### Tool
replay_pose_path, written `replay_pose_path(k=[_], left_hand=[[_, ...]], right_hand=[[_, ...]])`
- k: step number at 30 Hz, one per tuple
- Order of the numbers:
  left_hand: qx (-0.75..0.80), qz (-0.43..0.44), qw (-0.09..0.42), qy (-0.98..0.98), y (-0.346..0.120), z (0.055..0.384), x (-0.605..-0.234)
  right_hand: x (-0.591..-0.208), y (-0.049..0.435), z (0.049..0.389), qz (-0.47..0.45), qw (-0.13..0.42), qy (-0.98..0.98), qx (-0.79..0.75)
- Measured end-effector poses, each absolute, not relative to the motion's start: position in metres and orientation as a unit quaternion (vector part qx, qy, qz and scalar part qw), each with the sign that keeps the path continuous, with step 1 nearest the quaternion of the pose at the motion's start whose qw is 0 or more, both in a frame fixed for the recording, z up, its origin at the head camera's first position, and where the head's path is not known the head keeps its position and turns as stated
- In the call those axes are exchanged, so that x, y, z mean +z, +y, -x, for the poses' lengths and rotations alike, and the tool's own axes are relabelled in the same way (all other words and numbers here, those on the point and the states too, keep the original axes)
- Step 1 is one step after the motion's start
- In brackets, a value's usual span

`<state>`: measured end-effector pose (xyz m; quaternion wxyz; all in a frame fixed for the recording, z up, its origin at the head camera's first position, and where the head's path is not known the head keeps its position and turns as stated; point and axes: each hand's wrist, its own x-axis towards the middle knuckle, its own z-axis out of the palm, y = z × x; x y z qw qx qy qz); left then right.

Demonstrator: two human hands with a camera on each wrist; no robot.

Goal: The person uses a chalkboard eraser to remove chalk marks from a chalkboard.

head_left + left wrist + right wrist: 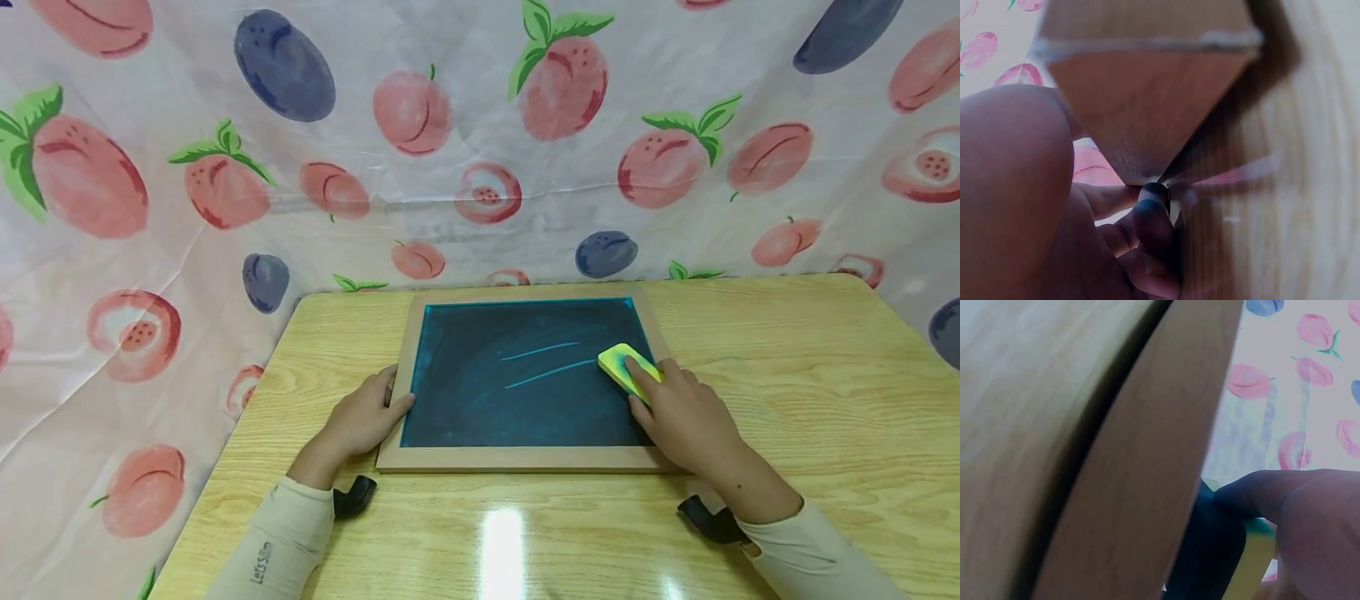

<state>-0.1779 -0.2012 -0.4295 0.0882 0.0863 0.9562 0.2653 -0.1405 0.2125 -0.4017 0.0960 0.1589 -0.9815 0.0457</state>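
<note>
Our forearms [277, 533] slant inward from below; our left hand [363, 417] grips, fingers [1152, 226] curled opposite the thumb [402, 406]; our right hand [686, 418] pinches between thumb and fingers.

One blackboard [480, 417], one yellow eraser [615, 356], two blue lines [551, 372], one table [420, 542], two sleeves [281, 529]

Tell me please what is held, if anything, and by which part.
The right grip holds the yellow eraser by its near end; the left grip, the chalkboard by its left frame edge.
</note>
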Motion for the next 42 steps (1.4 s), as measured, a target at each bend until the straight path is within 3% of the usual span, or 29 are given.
replay_pose_path(k=[12, 25, 37, 42], left_hand=[[0.262, -0.090, 0.087, 0.957, -0.201, 0.178, -0.428], [0.254, -0.090, 0.082, 0.960, -0.201, 0.179, -0.429], [0.246, -0.083, 0.086, 0.962, -0.198, 0.179, -0.426], [0.248, -0.088, 0.089, 0.961, -0.199, 0.178, -0.426]], right_hand=[[-0.403, 0.177, 0.124, -0.218, 0.097, -0.970, 0.045], [-0.399, 0.135, 0.091, -0.255, 0.040, -0.963, 0.071], [-0.399, 0.140, 0.100, -0.225, 0.042, -0.973, 0.035], [-0.400, 0.156, 0.114, -0.229, 0.084, -0.969, 0.027]])
